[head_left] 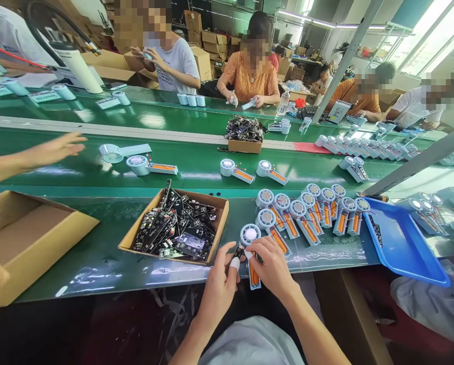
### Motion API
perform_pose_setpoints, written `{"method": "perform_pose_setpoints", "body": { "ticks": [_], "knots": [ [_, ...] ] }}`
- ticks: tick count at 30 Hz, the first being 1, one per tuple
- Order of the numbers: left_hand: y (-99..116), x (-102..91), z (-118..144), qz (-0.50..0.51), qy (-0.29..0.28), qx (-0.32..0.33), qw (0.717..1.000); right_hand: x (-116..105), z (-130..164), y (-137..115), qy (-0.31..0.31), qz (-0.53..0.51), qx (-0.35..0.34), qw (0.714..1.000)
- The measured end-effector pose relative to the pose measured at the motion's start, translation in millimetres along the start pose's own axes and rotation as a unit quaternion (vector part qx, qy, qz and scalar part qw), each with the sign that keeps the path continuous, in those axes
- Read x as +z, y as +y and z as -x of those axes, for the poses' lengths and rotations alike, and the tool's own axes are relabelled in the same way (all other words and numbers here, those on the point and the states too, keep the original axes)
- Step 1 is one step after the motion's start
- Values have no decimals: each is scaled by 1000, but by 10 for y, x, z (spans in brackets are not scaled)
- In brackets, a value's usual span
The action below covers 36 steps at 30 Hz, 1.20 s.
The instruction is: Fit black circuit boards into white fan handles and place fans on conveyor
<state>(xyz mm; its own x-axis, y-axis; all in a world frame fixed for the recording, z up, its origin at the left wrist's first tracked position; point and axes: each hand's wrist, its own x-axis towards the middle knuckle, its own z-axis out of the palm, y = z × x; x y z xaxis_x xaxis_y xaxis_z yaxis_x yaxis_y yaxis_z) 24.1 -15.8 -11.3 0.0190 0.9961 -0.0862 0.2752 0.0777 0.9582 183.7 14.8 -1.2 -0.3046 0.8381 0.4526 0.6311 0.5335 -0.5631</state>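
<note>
Hands meet at six o'clock on the tabletop [98, 263]: left hand [217, 289] pinches a small circuit board [237, 251], right hand [274, 268] grips the fan unit [252, 253] closed.

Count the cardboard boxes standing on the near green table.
2. A box of circuit boards sits left of the person's hands, and an open box stands at the far left. Others may lie outside the view.

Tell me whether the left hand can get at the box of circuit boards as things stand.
Probably yes. The left hand sits just beside the open-topped box of circuit boards, with nothing between them, but it is pinching a small part against the fan unit, so it is occupied.
</note>
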Motion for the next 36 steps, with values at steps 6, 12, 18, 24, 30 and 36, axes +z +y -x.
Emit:
{"method": "perform_pose_setpoints", "body": {
  "ticks": [6, 12, 18, 24, 30, 36],
  "knots": [
    [-115, 13, 31, -106, 26, 83, 991, 4, -45, -80, -17, 91, -25, 995],
    [-197, 26, 53, -205, 74, 254, 942, -25, -74, -182, -51, 205, -38, 977],
    [-101, -54, 21, -129, 32, 166, 977, -70, -133, -187, -74, 199, -76, 974],
    [-70, -66, -1, -144, 22, 176, 974, -56, -111, -186, -75, 162, -41, 983],
    [-85, -106, -32, -197, 17, 233, 952, -67, -130, -91, -73, 90, -13, 993],
    [54, -276, -107, -102, -65, 151, 981, -178, -207, 101, -122, -62, -28, 990]
  ]
}}
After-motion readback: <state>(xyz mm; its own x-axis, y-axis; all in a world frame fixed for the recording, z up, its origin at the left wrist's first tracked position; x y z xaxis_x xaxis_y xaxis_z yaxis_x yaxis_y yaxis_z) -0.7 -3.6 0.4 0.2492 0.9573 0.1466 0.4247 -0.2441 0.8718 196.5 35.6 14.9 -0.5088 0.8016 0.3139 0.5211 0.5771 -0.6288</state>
